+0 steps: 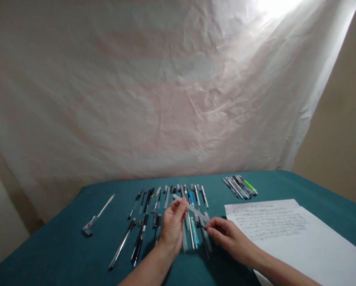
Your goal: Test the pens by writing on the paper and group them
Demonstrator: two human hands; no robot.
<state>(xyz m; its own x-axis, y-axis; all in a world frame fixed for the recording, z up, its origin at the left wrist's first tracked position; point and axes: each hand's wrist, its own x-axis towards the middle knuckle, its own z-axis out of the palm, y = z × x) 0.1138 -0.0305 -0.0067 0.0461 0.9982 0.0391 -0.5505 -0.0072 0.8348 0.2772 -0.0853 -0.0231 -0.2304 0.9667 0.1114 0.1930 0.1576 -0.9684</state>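
Note:
My left hand [172,225] is closed, thumb and fingers pinching a clear, whitish pen barrel [195,210] that slants down to the right above the table. At the barrel's lower end, my right hand [225,235] is closed in a pinch. A small dark tip shows at its fingertips, too small to name. Beneath and around both hands lie pens and pen parts in two rough rows. Among them are a teal pen [194,233], a blue-capped pen [191,198] and a white pen [205,197]. My left hand hides part of the front row.
Left of the rows lies a white pen refill [105,206] with a crumpled clear piece [88,228]. A clear-barrelled pen [122,244] and a black pen [139,242] lie near the front. Several pens [240,187] sit together at back right, behind handwritten paper sheets [309,250]. A pale cloth [178,99] hangs behind.

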